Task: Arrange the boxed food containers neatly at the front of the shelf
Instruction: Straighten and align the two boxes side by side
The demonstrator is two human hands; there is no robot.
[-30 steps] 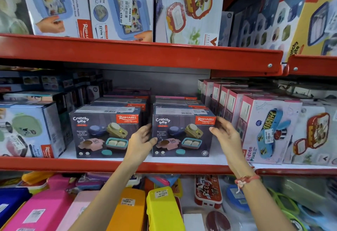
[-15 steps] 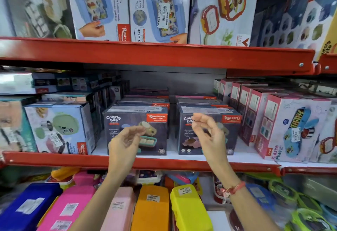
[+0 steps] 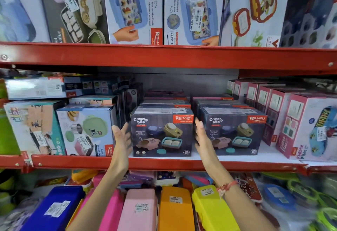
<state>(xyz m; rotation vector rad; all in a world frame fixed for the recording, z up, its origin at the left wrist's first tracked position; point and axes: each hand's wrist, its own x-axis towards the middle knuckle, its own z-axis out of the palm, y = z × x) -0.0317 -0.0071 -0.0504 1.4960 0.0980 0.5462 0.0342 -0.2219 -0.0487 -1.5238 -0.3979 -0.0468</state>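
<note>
Two dark "Crunchy bite" boxes stand side by side at the front of the middle shelf [image 3: 164, 163], with more of the same stacked behind. My left hand [image 3: 121, 139] is open, palm facing right, at the left side of the left box [image 3: 162, 132]. My right hand [image 3: 202, 137] is open, palm facing left, in the gap between that box and the right box [image 3: 235, 132], partly covering the right box's left edge. Whether either palm touches the cardboard is unclear.
A white box with a green container picture [image 3: 85, 130] stands left of my left hand. Pink "Kidzee Plus" boxes [image 3: 306, 130] line the right. Large boxes fill the upper shelf [image 3: 164, 55]. Coloured plastic lunch boxes [image 3: 175, 209] lie on the shelf below.
Both hands have shifted left from the right box to flank the left box. They were curled in front of the boxes half a second ago and are now spread flat. The view has moved closer.
</note>
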